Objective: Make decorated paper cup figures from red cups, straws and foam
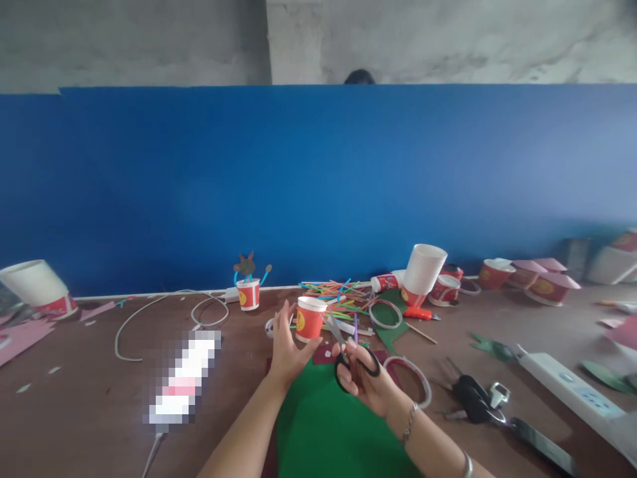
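A red and white paper cup point(309, 320) stands upright at the centre, its rim facing up. My left hand point(289, 348) is around its left and near side, thumb and fingers spread apart; whether they touch the cup is hard to tell. My right hand point(361, 372) has its fingers in the black handles of a pair of scissors point(340, 332). The scissor blades point up and left, close to the cup's right side. Green paper point(331, 425) lies below both hands. Behind the cup is a pile of coloured sticks point(338, 290).
A decorated cup point(249, 295) stands back left, near a cable and a blurred-out phone point(185, 378). Stacked cups point(424, 272), an orange cutter point(418, 313) and tape rolls are right of centre. Keys point(472, 398) and a power strip point(572, 385) lie right. A blue partition point(298, 186) rises behind.
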Demonstrator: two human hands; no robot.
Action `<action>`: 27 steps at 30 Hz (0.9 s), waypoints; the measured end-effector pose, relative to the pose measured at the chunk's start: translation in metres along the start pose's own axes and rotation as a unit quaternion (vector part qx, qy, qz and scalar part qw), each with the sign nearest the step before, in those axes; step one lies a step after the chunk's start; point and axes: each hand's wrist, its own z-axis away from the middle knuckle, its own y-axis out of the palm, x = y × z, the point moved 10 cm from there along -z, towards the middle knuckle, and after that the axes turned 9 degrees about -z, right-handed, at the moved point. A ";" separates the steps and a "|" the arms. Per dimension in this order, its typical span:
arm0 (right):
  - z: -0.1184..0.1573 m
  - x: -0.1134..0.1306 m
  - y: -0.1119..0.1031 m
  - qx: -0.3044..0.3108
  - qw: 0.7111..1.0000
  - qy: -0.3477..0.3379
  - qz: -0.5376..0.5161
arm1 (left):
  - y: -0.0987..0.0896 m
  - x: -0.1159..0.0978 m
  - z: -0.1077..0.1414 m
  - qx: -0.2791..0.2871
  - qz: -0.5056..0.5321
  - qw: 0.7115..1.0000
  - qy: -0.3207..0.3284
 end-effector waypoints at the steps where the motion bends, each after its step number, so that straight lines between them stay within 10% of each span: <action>1: 0.000 -0.001 0.000 0.004 1.000 0.000 -0.003 | 0.004 0.001 0.001 0.011 0.004 1.000 -0.007; 11: 0.003 0.013 -0.008 -0.021 0.991 -0.009 0.134 | -0.008 -0.010 -0.008 -0.037 0.013 0.999 0.025; 18: 0.001 0.049 -0.027 -0.095 0.893 -0.109 0.426 | -0.001 0.000 -0.006 0.009 0.053 0.998 0.020; 27: 0.000 -0.006 -0.011 -0.014 0.997 0.075 -0.024 | 0.003 0.033 -0.005 -0.026 0.235 0.961 -0.140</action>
